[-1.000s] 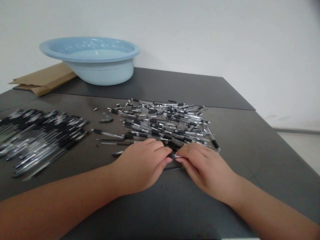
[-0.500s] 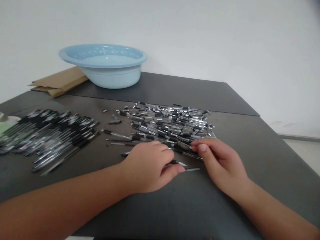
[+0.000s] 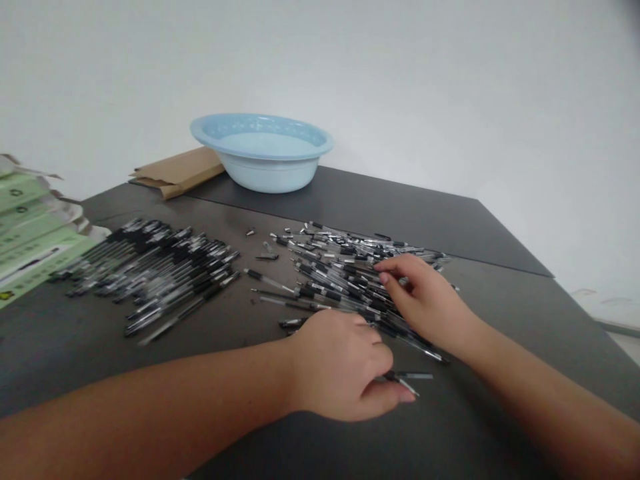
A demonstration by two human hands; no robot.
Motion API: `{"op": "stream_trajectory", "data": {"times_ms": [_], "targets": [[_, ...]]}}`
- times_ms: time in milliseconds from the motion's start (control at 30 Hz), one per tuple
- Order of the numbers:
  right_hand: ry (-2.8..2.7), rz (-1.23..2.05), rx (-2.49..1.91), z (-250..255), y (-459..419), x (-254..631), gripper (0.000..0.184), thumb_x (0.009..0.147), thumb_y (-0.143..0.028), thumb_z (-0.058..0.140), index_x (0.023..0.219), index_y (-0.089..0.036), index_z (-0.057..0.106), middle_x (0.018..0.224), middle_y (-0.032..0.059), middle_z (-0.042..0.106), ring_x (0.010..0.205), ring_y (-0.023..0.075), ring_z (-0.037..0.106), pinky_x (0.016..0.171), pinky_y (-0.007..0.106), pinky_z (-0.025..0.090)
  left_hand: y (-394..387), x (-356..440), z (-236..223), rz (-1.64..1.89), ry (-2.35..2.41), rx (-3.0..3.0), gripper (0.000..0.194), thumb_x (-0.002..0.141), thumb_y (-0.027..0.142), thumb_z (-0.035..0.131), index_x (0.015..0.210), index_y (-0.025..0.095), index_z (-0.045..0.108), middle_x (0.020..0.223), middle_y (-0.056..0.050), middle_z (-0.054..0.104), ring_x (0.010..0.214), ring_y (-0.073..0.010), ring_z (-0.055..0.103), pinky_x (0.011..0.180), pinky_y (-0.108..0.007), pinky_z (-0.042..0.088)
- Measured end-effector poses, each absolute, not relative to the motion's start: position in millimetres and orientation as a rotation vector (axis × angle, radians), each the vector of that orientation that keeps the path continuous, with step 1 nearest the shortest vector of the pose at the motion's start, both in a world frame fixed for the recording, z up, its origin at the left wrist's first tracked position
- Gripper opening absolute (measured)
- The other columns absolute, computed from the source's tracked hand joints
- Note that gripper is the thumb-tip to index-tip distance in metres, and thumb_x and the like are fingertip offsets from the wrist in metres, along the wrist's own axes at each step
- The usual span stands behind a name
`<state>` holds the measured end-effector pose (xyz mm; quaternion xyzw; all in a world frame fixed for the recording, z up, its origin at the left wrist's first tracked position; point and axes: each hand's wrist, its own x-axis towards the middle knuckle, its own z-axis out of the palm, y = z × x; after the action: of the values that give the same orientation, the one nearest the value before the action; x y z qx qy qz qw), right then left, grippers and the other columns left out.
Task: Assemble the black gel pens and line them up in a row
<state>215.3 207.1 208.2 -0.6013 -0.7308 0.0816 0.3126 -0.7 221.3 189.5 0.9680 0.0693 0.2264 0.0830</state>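
My left hand [image 3: 345, 363] rests on the dark table [image 3: 500, 313] with its fingers curled round a thin pen part [image 3: 403, 383] whose tip sticks out to the right. My right hand [image 3: 425, 297] lies on the loose pile of clear and black pens [image 3: 345, 267] in the middle, fingers bent and touching pens there; I cannot make out whether they grip one. A second, tidier heap of black pens [image 3: 160, 267] lies to the left.
A light blue basin [image 3: 263, 152] stands at the back next to flattened brown cardboard [image 3: 177, 170]. Green and white boxes [image 3: 30, 233] sit at the far left edge. A few small pen pieces [image 3: 265, 252] lie between the two heaps.
The view has swung left and up. My left hand drew back toward me with the thin pen part, and my right hand reached further into the loose pile.
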Motion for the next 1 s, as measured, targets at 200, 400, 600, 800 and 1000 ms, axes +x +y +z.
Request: {"op": "stream_trajectory", "data": {"times_ms": [200,400,600,800,1000], "targets": [[-2.1,0.111,-1.66,200,280,215,0.028,0.099,-0.013,0.055,0.12,-0.018,0.072,0.117,0.0127,0.069,0.109,0.0261,0.067,0.1,0.041,0.053,220,2,185,0.773,0.202,2.917,0.046,0.102,0.055,0.059,0.075,0.019,0.069,0.072,-0.002,0.072,0.064,-0.0198,0.065,0.061,-0.036,0.046],[-2.351,0.026,-1.727,199,334,210,0.035,0.098,-0.012,0.053,0.127,-0.015,0.073,0.128,0.017,0.07,0.121,0.0314,0.064,0.112,0.043,0.045,220,3,183,0.755,0.179,2.904,0.045,0.101,0.054,0.06,0.074,0.019,0.069,0.074,-0.001,0.073,0.065,-0.0184,0.067,0.061,-0.037,0.047],[-2.417,0.061,-1.782,190,367,214,0.043,0.095,-0.006,0.051,0.13,-0.018,0.074,0.129,0.0161,0.071,0.12,0.0306,0.067,0.109,0.04,0.046,219,5,182,0.7,0.174,2.891,0.049,0.101,0.057,0.059,0.071,0.02,0.068,0.071,-0.001,0.073,0.063,-0.0178,0.066,0.06,-0.036,0.048],[-2.472,0.135,-1.79,192,371,214,0.037,0.097,-0.01,0.051,0.121,-0.017,0.077,0.126,0.0166,0.074,0.117,0.0316,0.069,0.106,0.041,0.049,217,7,182,0.73,0.152,2.885,0.05,0.099,0.06,0.062,0.071,0.019,0.069,0.07,0.0,0.073,0.061,-0.0175,0.066,0.06,-0.037,0.048],[-2.465,0.209,-1.728,198,352,215,0.034,0.098,-0.019,0.058,0.127,-0.021,0.075,0.125,0.0121,0.075,0.111,0.0273,0.071,0.103,0.038,0.052,216,6,182,0.709,0.141,2.875,0.05,0.1,0.059,0.061,0.071,0.019,0.07,0.072,0.0,0.074,0.062,-0.0173,0.066,0.058,-0.036,0.045]]}}
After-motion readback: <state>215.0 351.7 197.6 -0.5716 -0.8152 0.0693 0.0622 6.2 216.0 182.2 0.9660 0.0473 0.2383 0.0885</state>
